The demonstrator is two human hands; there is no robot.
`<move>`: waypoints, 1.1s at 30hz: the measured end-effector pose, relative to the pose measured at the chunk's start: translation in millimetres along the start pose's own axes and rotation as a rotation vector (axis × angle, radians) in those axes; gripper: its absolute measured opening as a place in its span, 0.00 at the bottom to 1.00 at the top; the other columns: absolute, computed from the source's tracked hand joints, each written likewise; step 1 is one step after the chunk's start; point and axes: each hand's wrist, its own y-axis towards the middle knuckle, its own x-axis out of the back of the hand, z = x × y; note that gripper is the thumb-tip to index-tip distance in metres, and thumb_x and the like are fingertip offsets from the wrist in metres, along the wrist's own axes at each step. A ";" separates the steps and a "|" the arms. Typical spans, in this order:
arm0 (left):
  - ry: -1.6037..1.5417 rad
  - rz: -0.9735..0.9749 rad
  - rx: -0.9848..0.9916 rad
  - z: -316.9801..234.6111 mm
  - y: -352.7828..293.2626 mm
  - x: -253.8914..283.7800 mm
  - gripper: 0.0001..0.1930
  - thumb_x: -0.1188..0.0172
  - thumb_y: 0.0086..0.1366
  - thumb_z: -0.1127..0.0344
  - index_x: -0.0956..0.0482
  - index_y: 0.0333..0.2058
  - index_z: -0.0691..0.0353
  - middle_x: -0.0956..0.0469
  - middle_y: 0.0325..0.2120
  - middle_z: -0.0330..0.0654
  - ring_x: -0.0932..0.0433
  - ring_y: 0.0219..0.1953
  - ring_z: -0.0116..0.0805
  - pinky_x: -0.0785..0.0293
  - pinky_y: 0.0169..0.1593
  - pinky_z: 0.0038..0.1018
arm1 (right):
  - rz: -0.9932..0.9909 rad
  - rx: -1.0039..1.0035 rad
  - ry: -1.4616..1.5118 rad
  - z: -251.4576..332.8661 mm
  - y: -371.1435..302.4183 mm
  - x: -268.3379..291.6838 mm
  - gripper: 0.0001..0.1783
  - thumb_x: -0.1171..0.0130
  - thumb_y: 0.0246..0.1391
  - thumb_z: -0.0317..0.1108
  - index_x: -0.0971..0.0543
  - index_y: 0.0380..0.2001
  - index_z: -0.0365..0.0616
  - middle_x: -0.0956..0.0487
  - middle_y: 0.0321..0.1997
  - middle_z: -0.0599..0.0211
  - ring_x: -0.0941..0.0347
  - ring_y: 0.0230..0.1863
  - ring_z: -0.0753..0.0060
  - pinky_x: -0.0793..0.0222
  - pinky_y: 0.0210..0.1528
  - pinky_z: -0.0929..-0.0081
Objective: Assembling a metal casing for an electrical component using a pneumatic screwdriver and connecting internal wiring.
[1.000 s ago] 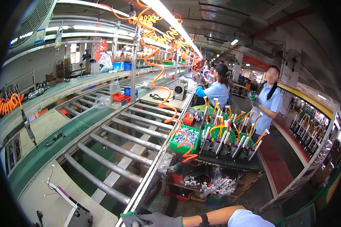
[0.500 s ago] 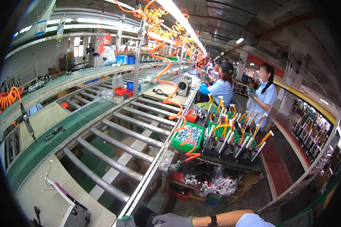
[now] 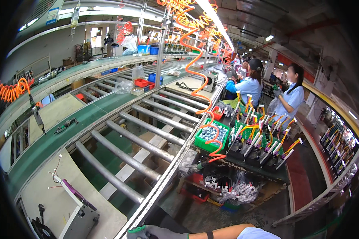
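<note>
At the bottom edge, my right hand [image 3: 167, 232] wears a grey glove, its forearm coming in from the lower right. Its fingers are drawn together against a grey, green-edged glove part [image 3: 136, 231], which seems to be my left hand, mostly cut off by the frame. What lies between them is hidden. Left of the hands, a grey metal housing [image 3: 83, 220] with a purple strip and thin wires stands on a beige board [image 3: 40, 191]. Beside the housing are a black round part [image 3: 44, 231] and a small dark tool [image 3: 41, 209].
A roller conveyor [image 3: 123, 157] runs away from me. A green bin of small metal parts [image 3: 212, 135] and a rack of circuit boards with cables [image 3: 259, 139] stand right. A screwdriver [image 3: 36, 115] hangs from an orange coil at left. Two co-workers [image 3: 247, 87] [image 3: 293, 95] stand beyond.
The view has swung left, so the scene sits further right. My right hand has moved left in the picture, up against the green-edged glove; before, a gap showed between them.
</note>
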 end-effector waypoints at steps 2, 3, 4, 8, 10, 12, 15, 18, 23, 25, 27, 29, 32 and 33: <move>-0.003 0.029 0.050 -0.7 -1.1 0.2 0.20 0.51 0.75 0.61 0.30 0.59 0.66 0.20 0.44 0.46 0.21 0.27 0.28 0.24 0.28 0.22 | 0.056 0.062 -0.047 6.3 0.8 -3.0 0.31 0.34 0.51 0.44 0.26 0.56 0.42 0.19 0.49 0.52 0.18 0.43 0.60 0.22 0.50 0.64; 0.084 0.000 -0.116 -10.8 -2.1 -12.6 0.21 0.51 0.75 0.62 0.31 0.60 0.66 0.21 0.47 0.45 0.21 0.33 0.28 0.24 0.34 0.22 | 0.159 -0.108 0.076 22.1 -1.7 -4.8 0.28 0.36 0.53 0.43 0.25 0.55 0.43 0.18 0.46 0.53 0.18 0.43 0.60 0.22 0.50 0.64; 0.172 -0.028 -0.282 -19.2 -2.7 -20.2 0.22 0.52 0.75 0.63 0.32 0.62 0.67 0.22 0.51 0.45 0.21 0.40 0.29 0.23 0.39 0.22 | 0.259 -0.279 0.198 29.9 -2.7 -6.1 0.24 0.39 0.56 0.41 0.24 0.55 0.44 0.17 0.44 0.54 0.18 0.43 0.60 0.22 0.50 0.64; 0.277 0.061 -0.296 -36.4 -6.6 -32.0 0.24 0.52 0.75 0.64 0.35 0.65 0.67 0.25 0.56 0.44 0.24 0.50 0.29 0.25 0.49 0.23 | 0.142 -0.116 0.114 16.1 -12.4 -18.3 0.20 0.42 0.60 0.39 0.23 0.53 0.44 0.16 0.41 0.59 0.18 0.43 0.65 0.22 0.49 0.65; 0.188 -0.016 -0.162 -28.2 -12.2 -28.1 0.23 0.52 0.75 0.62 0.34 0.64 0.67 0.25 0.55 0.45 0.24 0.49 0.29 0.24 0.47 0.23 | 0.084 -0.177 0.225 16.6 -14.0 -22.9 0.19 0.43 0.62 0.39 0.22 0.53 0.44 0.16 0.41 0.59 0.18 0.43 0.66 0.22 0.48 0.65; 0.144 -0.091 -0.088 -16.8 -21.3 -14.5 0.23 0.51 0.76 0.60 0.33 0.64 0.66 0.25 0.54 0.46 0.23 0.48 0.29 0.24 0.46 0.23 | 0.060 -0.240 0.344 13.7 -14.9 -28.4 0.18 0.44 0.63 0.39 0.22 0.53 0.44 0.16 0.41 0.59 0.18 0.43 0.67 0.22 0.47 0.66; 0.362 -0.161 -0.071 -3.4 -33.9 6.6 0.25 0.46 0.74 0.58 0.34 0.63 0.66 0.25 0.52 0.48 0.23 0.50 0.35 0.24 0.50 0.29 | -0.021 -0.159 0.367 -8.9 -11.2 -41.7 0.16 0.44 0.65 0.37 0.21 0.51 0.42 0.16 0.37 0.62 0.18 0.39 0.69 0.22 0.43 0.70; 0.622 -0.295 -0.437 -24.8 -48.6 -10.2 0.23 0.43 0.70 0.57 0.30 0.59 0.64 0.24 0.50 0.47 0.24 0.52 0.39 0.26 0.53 0.35 | 0.024 -0.374 0.500 3.1 -16.2 -44.7 0.15 0.42 0.62 0.34 0.22 0.51 0.43 0.18 0.41 0.59 0.20 0.41 0.68 0.22 0.42 0.66; 1.308 -0.228 -0.637 -43.1 -77.3 9.9 0.28 0.33 0.58 0.50 0.23 0.53 0.61 0.32 0.62 0.58 0.33 0.63 0.64 0.33 0.64 0.49 | 0.440 -0.395 0.270 1.1 -8.7 -47.3 0.16 0.41 0.66 0.38 0.21 0.51 0.40 0.18 0.38 0.68 0.23 0.34 0.82 0.24 0.36 0.79; 1.304 -0.245 -0.545 -39.6 -96.7 23.3 0.31 0.33 0.58 0.46 0.23 0.54 0.60 0.33 0.63 0.56 0.34 0.64 0.63 0.35 0.65 0.50 | 0.652 -0.441 0.286 23.3 -0.5 -49.8 0.18 0.40 0.66 0.40 0.22 0.50 0.37 0.18 0.39 0.68 0.21 0.38 0.77 0.24 0.39 0.76; 1.189 -0.214 -0.501 -35.0 -107.0 42.6 0.33 0.34 0.58 0.46 0.26 0.57 0.60 0.29 0.60 0.55 0.34 0.65 0.58 0.37 0.67 0.49 | 0.748 -0.486 0.360 17.1 5.7 -57.9 0.18 0.41 0.66 0.39 0.21 0.50 0.37 0.18 0.39 0.67 0.21 0.39 0.77 0.23 0.40 0.74; 1.081 -0.252 -0.475 -23.2 -120.6 59.3 0.33 0.33 0.58 0.49 0.26 0.58 0.62 0.26 0.56 0.54 0.28 0.60 0.54 0.31 0.62 0.45 | 0.923 -0.406 0.278 21.5 19.0 -64.1 0.17 0.41 0.65 0.37 0.21 0.50 0.36 0.18 0.40 0.66 0.21 0.39 0.76 0.23 0.41 0.74; 0.726 -0.362 -0.243 -19.8 -145.6 63.6 0.30 0.32 0.59 0.56 0.26 0.58 0.64 0.23 0.51 0.52 0.21 0.51 0.50 0.23 0.53 0.37 | 1.073 -0.322 0.104 38.6 35.3 -89.1 0.17 0.42 0.64 0.34 0.22 0.52 0.36 0.18 0.42 0.64 0.22 0.41 0.77 0.24 0.43 0.76; 0.718 -0.391 -0.237 -18.4 -151.3 64.6 0.30 0.32 0.59 0.56 0.26 0.58 0.64 0.23 0.51 0.52 0.21 0.51 0.50 0.23 0.53 0.37 | 1.073 -0.334 0.004 46.1 40.1 -97.2 0.18 0.43 0.63 0.32 0.23 0.54 0.36 0.18 0.43 0.64 0.22 0.43 0.77 0.26 0.45 0.78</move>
